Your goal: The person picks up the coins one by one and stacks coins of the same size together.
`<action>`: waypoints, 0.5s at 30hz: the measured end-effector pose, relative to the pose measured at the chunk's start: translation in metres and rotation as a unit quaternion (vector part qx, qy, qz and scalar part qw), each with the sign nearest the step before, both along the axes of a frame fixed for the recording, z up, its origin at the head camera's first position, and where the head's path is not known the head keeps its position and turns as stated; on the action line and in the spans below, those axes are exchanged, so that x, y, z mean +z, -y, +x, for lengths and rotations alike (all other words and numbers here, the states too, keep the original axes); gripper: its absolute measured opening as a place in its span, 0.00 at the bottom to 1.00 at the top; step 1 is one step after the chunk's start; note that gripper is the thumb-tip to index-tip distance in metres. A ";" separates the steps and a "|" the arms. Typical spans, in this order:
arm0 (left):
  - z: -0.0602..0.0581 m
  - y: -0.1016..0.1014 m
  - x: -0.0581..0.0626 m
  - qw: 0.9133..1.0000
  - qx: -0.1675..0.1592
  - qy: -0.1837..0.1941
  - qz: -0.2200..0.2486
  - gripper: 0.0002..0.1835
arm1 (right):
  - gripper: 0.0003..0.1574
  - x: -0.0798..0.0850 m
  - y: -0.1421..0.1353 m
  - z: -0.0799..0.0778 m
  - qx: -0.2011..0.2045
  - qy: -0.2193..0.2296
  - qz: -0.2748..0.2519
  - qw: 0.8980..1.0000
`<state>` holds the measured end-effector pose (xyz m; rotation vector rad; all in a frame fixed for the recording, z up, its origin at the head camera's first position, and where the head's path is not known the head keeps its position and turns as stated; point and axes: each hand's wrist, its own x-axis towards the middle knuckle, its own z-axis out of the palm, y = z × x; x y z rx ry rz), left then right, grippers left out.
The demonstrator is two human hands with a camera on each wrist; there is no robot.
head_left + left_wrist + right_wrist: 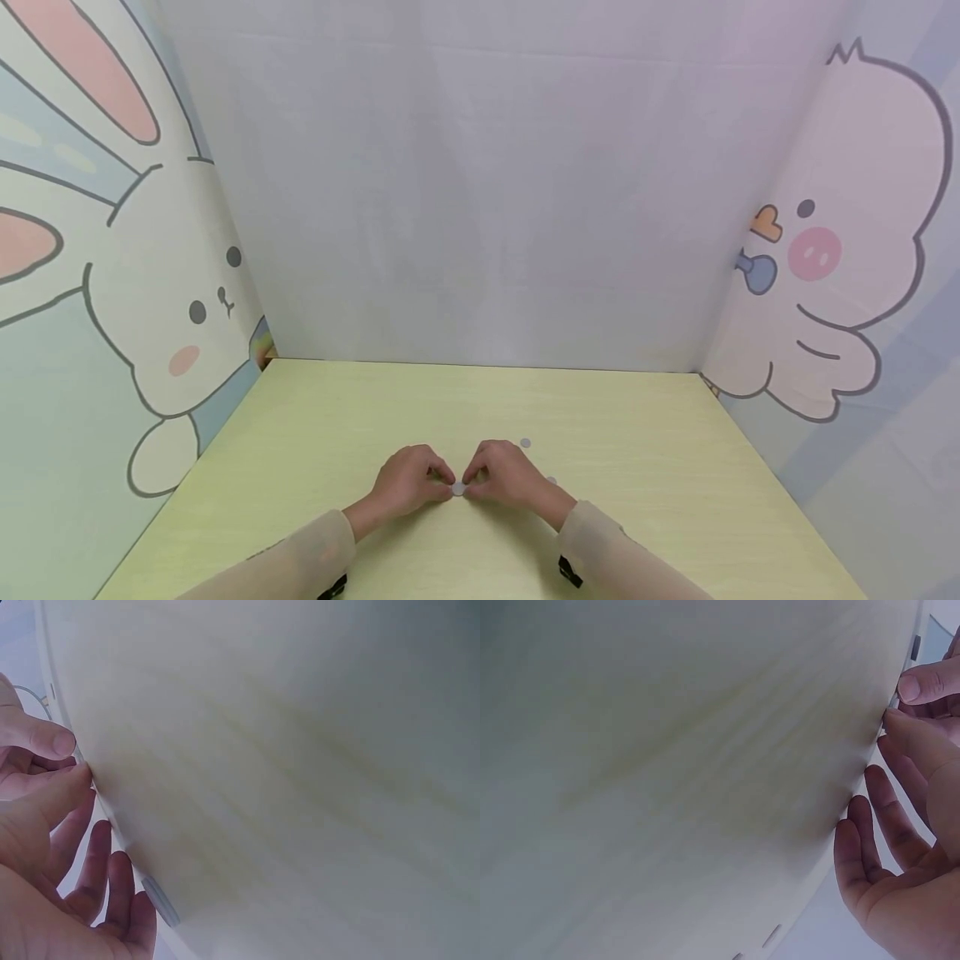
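A small grey disc lies between the two hands near the front middle of the table. My left hand holds its left edge with thumb and index fingertips. From the other side, my right hand pinches the right edge. Thumbs and fingertips of both hands nearly meet at the disc in the wrist views. The remaining fingers are bent, their tips right at the tabletop. Close to the left little finger lies another grey disc, hidden under the hand in the head view.
Beyond the right hand lies a grey disc; another disc is partly covered by the right wrist. The pale yellow table ends at a plain cloth backdrop. Cartoon-printed sheets flank both sides.
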<state>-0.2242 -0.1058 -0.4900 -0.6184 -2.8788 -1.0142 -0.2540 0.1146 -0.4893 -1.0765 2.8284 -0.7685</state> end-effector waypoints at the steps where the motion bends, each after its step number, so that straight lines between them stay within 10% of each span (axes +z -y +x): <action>1: 0.000 0.000 0.000 1.000 -0.001 0.001 0.001 0.06 | 0.03 0.000 0.000 0.000 0.000 0.001 -0.001 1.000; 15: -0.002 0.001 -0.003 1.000 0.001 0.003 -0.003 0.06 | 0.03 -0.002 0.002 0.000 -0.010 0.004 -0.007 1.000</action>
